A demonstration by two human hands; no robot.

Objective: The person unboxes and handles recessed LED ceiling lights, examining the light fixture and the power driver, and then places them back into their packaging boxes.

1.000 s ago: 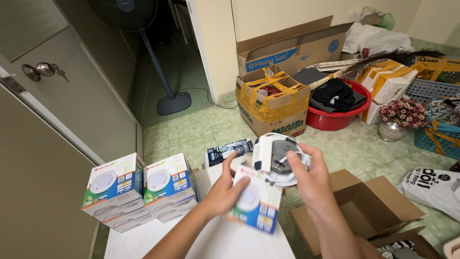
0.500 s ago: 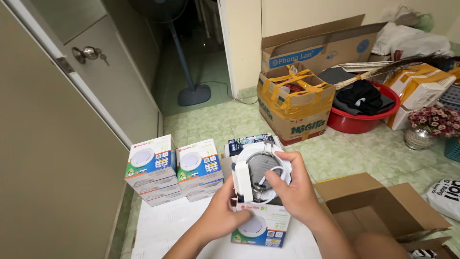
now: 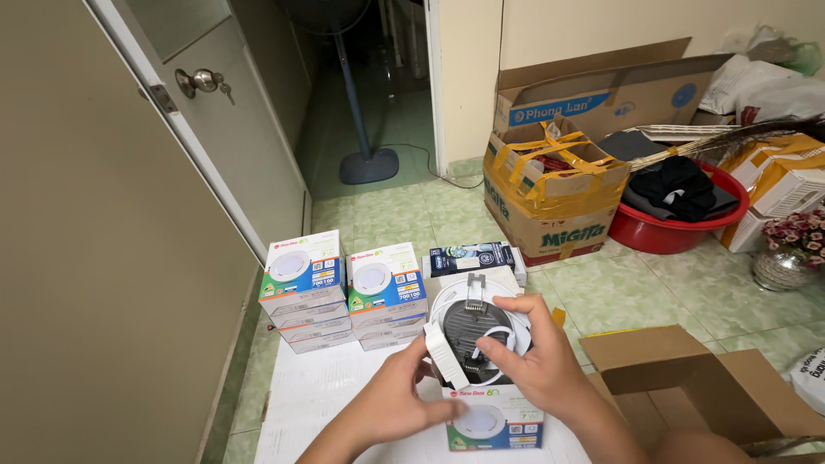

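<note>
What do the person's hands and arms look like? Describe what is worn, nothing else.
Both forearms are bare, with no sleeve in view. The left hand and right hand wear no gloves, and no rings, watch or bracelet show. The fingernails are short and unpainted.

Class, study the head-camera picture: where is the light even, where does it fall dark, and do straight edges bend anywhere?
Head view: soft, even indoor light on both hands, left hand and right hand, and on the round lamp they hold, all sharp; the room behind the fan stand falls dark; the door edge leans strongly, wide-angle distortion.
</note>
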